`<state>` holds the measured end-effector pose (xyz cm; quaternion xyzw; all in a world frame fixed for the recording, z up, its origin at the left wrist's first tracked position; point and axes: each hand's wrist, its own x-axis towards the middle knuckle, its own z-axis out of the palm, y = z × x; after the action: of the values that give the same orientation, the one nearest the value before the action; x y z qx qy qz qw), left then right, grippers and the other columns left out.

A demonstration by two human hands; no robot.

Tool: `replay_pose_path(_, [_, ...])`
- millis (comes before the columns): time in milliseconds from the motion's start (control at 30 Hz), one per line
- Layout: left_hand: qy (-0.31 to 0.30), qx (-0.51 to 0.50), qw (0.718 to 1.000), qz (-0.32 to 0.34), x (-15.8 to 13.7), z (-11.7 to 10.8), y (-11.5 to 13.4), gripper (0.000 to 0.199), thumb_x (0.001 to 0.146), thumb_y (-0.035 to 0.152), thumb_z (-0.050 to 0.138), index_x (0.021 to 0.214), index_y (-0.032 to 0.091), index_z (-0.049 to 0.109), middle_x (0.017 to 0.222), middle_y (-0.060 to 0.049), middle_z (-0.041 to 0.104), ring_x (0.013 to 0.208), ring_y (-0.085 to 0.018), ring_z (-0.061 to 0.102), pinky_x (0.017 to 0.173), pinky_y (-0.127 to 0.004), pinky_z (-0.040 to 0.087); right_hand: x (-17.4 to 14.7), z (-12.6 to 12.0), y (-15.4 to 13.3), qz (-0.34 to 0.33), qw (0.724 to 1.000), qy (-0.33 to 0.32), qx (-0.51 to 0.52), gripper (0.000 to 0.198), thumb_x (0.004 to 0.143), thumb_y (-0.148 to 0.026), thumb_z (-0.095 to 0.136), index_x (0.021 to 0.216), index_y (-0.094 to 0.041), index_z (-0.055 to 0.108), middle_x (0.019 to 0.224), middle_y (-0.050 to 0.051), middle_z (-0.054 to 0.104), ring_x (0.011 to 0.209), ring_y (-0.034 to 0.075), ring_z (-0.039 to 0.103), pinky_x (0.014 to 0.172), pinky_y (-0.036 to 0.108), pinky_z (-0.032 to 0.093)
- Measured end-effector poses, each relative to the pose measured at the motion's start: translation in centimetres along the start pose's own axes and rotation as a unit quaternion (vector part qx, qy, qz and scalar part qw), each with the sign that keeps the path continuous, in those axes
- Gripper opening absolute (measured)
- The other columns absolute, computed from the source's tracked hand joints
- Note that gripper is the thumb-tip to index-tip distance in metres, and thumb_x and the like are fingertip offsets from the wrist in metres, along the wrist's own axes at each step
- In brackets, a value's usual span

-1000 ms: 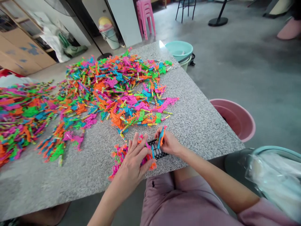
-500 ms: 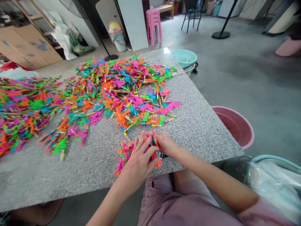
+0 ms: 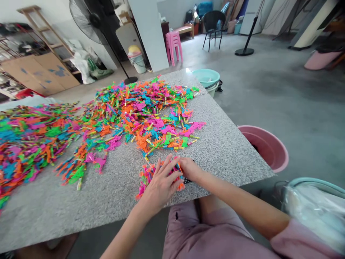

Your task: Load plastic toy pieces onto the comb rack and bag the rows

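My left hand (image 3: pixel 161 183) lies over a small heap of bright plastic pieces with round, cup-like ends, perhaps suction darts (image 3: pixel 145 177), its fingers stretched out and pointing away from me. At the right end of this heap, my right hand (image 3: pixel 191 169) is closed, with bent fingers against the pieces. What it pinches is hidden by both hands. A black, perforated edge (image 3: pixel 186 180) shows under the right palm. Beyond the hands lies a large pile of toy guns (image 3: pixel 145 108) in pink, orange, green and blue, with patterned sticks among them.
The speckled stone table (image 3: pixel 215 144) ends close to my lap. Another large pile of toys (image 3: pixel 35 133) covers its left side. On the floor to the right are a pink tub (image 3: pixel 269 147) and a plastic bag (image 3: pixel 312 212); a turquoise basin (image 3: pixel 206 76) stands past the far corner.
The view has tilted up a little, showing more of the room. Both hands stay at the small heap; my left fingers have drawn slightly closer to my right hand.
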<state>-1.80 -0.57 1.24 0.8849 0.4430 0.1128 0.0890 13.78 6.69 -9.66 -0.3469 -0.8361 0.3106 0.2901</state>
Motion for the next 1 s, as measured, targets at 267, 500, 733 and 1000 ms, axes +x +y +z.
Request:
replay_pose_path(267, [0.022, 0.020, 0.999, 0.023, 0.2, 0.1, 0.1, 0.022, 0.099, 0.020, 0.045, 0.110, 0.020, 0.063, 0.146, -0.009, 0.050, 0.147, -0.030, 0.025, 0.115, -0.066, 0.023, 0.8, -0.7, 0.0, 0.006, 0.999, -0.032, -0.005, 0.023, 0.086, -0.013, 0.057, 0.109, -0.016, 0.062, 0.096, 0.008, 0.070, 0.087, 0.019, 0.064, 0.077, 0.027, 0.047])
replay_pose_path(500, [0.017, 0.047, 0.999, 0.010, 0.4, 0.5, 0.0, 0.021, 0.100, 0.024, 0.044, 0.104, 0.019, 0.064, 0.143, -0.011, 0.053, 0.144, -0.033, 0.029, 0.112, -0.067, 0.028, 0.8, -0.5, -1.3, 0.034, 0.997, -0.058, -0.037, 0.021, 0.092, -0.014, 0.049, 0.106, -0.014, 0.064, 0.093, 0.008, 0.070, 0.085, 0.019, 0.065, 0.075, 0.027, 0.047])
replay_pose_path(733, [0.025, 0.060, 0.998, -0.004, 0.1, 0.9, 0.1, 0.021, 0.100, 0.023, 0.043, 0.099, 0.019, 0.063, 0.146, -0.013, 0.049, 0.147, -0.031, 0.022, 0.113, -0.064, 0.029, 0.9, -4.9, 2.5, 0.076, 0.979, 0.018, -0.186, 0.038, 0.089, -0.009, 0.049, 0.126, -0.018, 0.056, 0.121, 0.011, 0.062, 0.107, 0.020, 0.058, 0.087, 0.028, 0.047])
replay_pose_path(1000, [-0.007, 0.027, 0.999, -0.017, 0.0, 0.5, 0.1, 0.019, 0.100, 0.022, 0.043, 0.098, 0.019, 0.062, 0.151, -0.011, 0.042, 0.149, -0.029, 0.016, 0.115, -0.062, 0.025, 1.2, -9.8, 5.7, 0.057, 0.944, -0.110, -0.306, 0.023, 0.082, -0.001, 0.049, 0.092, -0.012, 0.067, 0.094, 0.015, 0.067, 0.086, 0.023, 0.062, 0.071, 0.029, 0.047])
